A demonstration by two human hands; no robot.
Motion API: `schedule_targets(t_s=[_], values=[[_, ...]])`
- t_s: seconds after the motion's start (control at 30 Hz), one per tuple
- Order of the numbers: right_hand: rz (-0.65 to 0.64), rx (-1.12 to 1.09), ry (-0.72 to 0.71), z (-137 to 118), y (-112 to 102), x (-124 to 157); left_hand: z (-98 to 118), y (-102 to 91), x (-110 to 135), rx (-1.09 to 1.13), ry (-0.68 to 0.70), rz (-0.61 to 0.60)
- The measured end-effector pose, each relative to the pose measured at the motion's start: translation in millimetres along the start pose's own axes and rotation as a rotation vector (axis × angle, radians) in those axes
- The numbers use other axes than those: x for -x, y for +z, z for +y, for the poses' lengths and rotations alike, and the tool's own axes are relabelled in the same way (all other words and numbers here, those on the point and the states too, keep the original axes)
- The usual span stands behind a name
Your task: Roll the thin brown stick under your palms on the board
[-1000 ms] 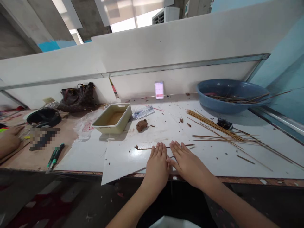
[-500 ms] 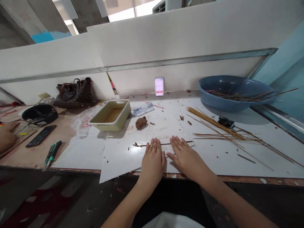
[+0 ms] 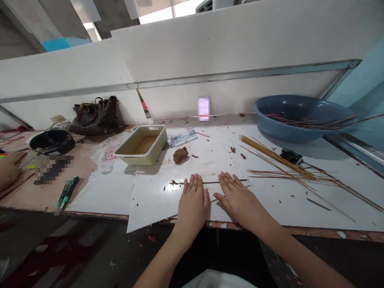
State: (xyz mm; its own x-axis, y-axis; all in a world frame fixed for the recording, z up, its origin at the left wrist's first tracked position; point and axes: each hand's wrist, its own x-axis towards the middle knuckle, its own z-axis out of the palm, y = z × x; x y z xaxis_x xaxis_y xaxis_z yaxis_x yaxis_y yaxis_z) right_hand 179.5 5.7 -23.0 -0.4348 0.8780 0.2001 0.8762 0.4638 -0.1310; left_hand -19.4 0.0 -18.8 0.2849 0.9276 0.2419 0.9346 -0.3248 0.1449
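A thin brown clay-coated stick (image 3: pixel 211 182) lies across the white board (image 3: pixel 150 208), with a few brown crumbs at its left end. My left hand (image 3: pixel 193 202) rests flat on it, fingers stretched forward and covering part of the stick. To the right, my right hand (image 3: pixel 237 194) also lies flat over the stick, its thumb spread toward the left hand. Between the hands the middle of the stick shows. Beyond the left hand sits a lump of brown clay (image 3: pixel 180 155). Thin bare sticks (image 3: pixel 276 156) lie in a loose bundle right of my right hand.
A pale green basin (image 3: pixel 141 156) with brownish water stands left of the clay. At the back right is a large blue basin (image 3: pixel 300 120) with sticks inside. A phone (image 3: pixel 204 109) leans on the wall. Craft knives (image 3: pixel 67 194), a handbag (image 3: pixel 96 116) and another person's hand (image 3: pixel 12 170) are at left.
Both hands stay flat on the stick, with my right hand very slightly farther right. The whole view has shifted a little.
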Motion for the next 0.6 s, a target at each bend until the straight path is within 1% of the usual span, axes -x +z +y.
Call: schedule_targets(t_s=[0.07, 0.2, 0.27, 0.33, 0.43, 0.5, 0.53, 0.6], values=[[0.000, 0.009, -0.009, 0, 0, 0, 0, 0.5, -1, 0.014, -0.010, -0.003], [0.052, -0.007, -0.036, -6, 5, 27, 1, -1.1, 27, 0.004, 0.030, 0.022], [0.066, -0.011, -0.031, -8, 8, 36, 0, -3.4, 37, 0.003, 0.050, 0.025], [0.051, -0.013, -0.024, -6, 9, 33, -3, -5.3, 33, -0.002, 0.051, 0.007], [0.004, -0.029, -0.006, 2, 7, 9, -8, -4.9, 10, -0.018, 0.011, -0.023], [-0.011, -0.045, 0.002, 7, 5, -4, -9, -2.9, -2, -0.027, -0.022, -0.017], [-0.014, -0.049, 0.004, 8, 4, -6, -8, -1.8, -4, -0.032, -0.030, -0.007], [-0.017, -0.048, -0.004, 8, 5, 0, -7, 0.1, 4, -0.046, -0.027, 0.017]])
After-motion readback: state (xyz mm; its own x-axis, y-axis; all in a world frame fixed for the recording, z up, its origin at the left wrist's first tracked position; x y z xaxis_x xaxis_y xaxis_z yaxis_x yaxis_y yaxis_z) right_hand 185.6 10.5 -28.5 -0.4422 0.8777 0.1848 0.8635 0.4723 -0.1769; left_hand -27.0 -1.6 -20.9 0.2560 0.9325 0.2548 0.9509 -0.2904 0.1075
